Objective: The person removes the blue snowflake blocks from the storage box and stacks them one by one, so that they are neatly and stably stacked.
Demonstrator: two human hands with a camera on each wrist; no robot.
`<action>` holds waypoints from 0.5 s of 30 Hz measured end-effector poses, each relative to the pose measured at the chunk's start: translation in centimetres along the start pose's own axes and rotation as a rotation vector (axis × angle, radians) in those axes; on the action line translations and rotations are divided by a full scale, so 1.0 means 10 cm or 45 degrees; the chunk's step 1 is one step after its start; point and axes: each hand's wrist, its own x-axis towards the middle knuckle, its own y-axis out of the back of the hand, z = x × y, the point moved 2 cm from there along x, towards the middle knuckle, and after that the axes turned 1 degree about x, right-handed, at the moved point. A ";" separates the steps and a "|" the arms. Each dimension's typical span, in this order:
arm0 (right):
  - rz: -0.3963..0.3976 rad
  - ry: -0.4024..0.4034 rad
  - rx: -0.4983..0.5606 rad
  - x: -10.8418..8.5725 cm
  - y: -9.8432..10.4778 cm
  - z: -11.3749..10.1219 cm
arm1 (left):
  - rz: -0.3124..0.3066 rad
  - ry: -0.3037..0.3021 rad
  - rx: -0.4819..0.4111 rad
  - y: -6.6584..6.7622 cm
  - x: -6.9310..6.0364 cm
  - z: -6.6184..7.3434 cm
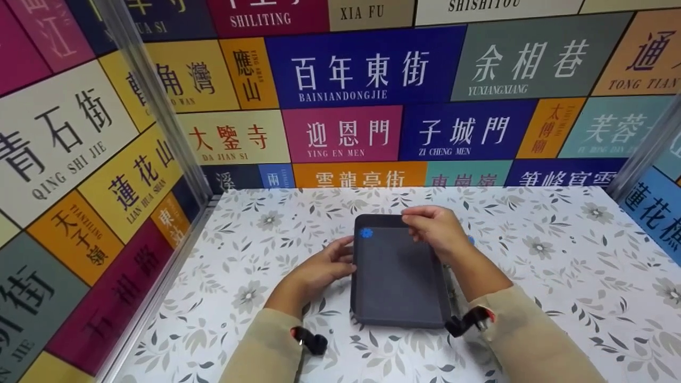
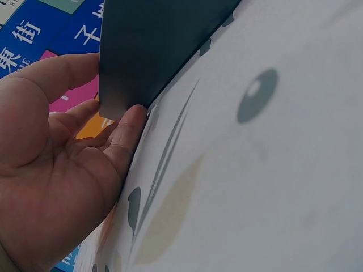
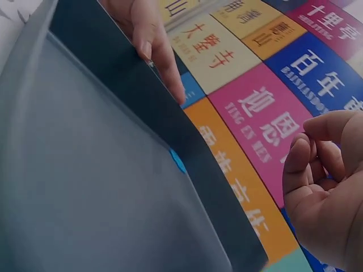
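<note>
A dark grey rectangular tray (image 1: 401, 282) with raised walls lies on the patterned tabletop. In its far left corner sits a small blue flower-shaped piece (image 1: 366, 232), partly visible in the right wrist view too. My left hand (image 1: 324, 268) rests against the tray's left wall, thumb and fingers spread along the outside. Over the tray's far right part is my right hand (image 1: 436, 229), thumb and forefinger tips meeting and the other fingers curled. Nothing can be made out clearly between those right fingertips (image 3: 300, 144). Another bit of blue (image 1: 471, 240) shows just right of my right wrist, mostly hidden.
A white tabletop (image 1: 255, 324) with a grey leaf and flower print spreads around the tray. Behind it stands a wall (image 1: 367, 69) of coloured street-name panels. More panels line the left side, with a clear corner strip (image 1: 170, 122) between.
</note>
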 end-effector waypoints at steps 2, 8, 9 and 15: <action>-0.026 -0.018 -0.007 0.08 -0.09 -0.02 | 0.001 0.000 0.010 0.00 0.01 0.01; -0.095 -0.080 -0.092 0.33 -0.29 0.03 | 0.011 0.019 0.033 0.00 0.03 0.02; -0.102 -0.097 -0.116 0.36 -0.31 0.05 | 0.008 0.021 0.027 0.00 0.02 0.02; -0.157 -0.187 -0.172 0.52 -0.43 0.18 | -0.026 -0.019 -0.043 -0.01 0.02 0.00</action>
